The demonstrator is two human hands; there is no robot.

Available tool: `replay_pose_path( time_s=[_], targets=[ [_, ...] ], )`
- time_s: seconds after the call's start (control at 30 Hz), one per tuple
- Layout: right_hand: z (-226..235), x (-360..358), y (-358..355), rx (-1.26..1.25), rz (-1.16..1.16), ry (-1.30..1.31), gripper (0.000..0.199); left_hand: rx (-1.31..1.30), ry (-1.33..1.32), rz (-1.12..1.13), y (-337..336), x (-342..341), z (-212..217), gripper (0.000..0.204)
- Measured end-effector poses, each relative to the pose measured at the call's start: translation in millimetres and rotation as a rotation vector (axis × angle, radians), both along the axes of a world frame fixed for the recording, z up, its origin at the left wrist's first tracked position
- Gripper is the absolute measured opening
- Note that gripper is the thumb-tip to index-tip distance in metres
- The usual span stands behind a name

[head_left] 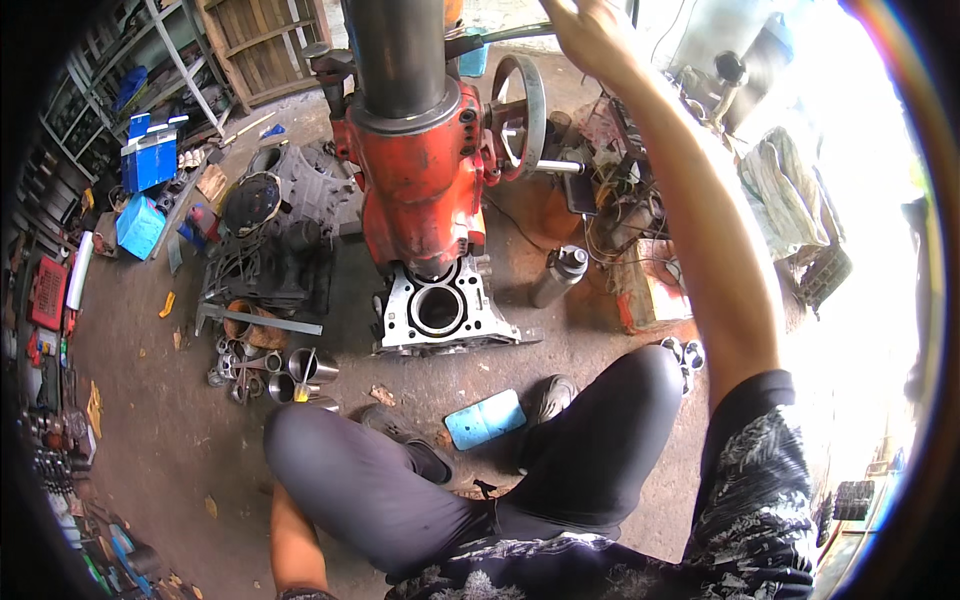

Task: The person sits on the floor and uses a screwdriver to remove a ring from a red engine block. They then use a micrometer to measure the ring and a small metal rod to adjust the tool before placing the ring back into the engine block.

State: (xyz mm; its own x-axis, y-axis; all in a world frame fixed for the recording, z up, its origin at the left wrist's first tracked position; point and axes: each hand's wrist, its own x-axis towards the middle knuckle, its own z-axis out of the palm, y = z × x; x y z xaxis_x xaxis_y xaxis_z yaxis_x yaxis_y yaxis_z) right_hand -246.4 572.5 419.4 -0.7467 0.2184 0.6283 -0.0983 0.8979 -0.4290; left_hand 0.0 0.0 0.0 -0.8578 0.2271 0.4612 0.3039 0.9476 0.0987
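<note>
Floor (150, 350) bears a block (474, 314) beneath a red machine (420, 185). Right hand (592, 40) is by the lever (500, 36), fingers' grip unclear; left hand hidden. Even pressure seems best

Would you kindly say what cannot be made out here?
In the head view:
Left hand: hidden behind the left leg.
Right hand: partly cut off by the upper edge; grip unclear.
Dark column: top beyond the upper edge.
Engine block: far part hidden behind the red machine head.
</note>
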Motion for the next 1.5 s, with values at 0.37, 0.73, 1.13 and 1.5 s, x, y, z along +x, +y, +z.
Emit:
replay_pose_path(
  time_s=[0.37, 0.73, 1.13, 1.5],
  targets=[
    [-190.5, 185.3, -75.2, -0.160, 0.234, -0.218, 0.033, 0.115, -0.416, 0.225, -16.0, -7.3, -8.1, 0.024],
    [-245.4, 177.9, -101.5, -0.176, 0.294, -0.448, 0.037, 0.444, -0.675, 0.040, 14.1, -79.3, 185.7, 0.020],
    [-283.3, 146.2, -121.5, -0.049, 0.139, -0.435, 0.047, 0.047, -0.835, -0.289, 152.6, -136.3, 204.0, 0.026],
    [-304.7, 124.7, -140.0, 0.009, 0.034, -0.445, 0.051, 0.098, -0.749, -0.465, 140.4, -151.0, 181.6, 0.029]
  ],
)
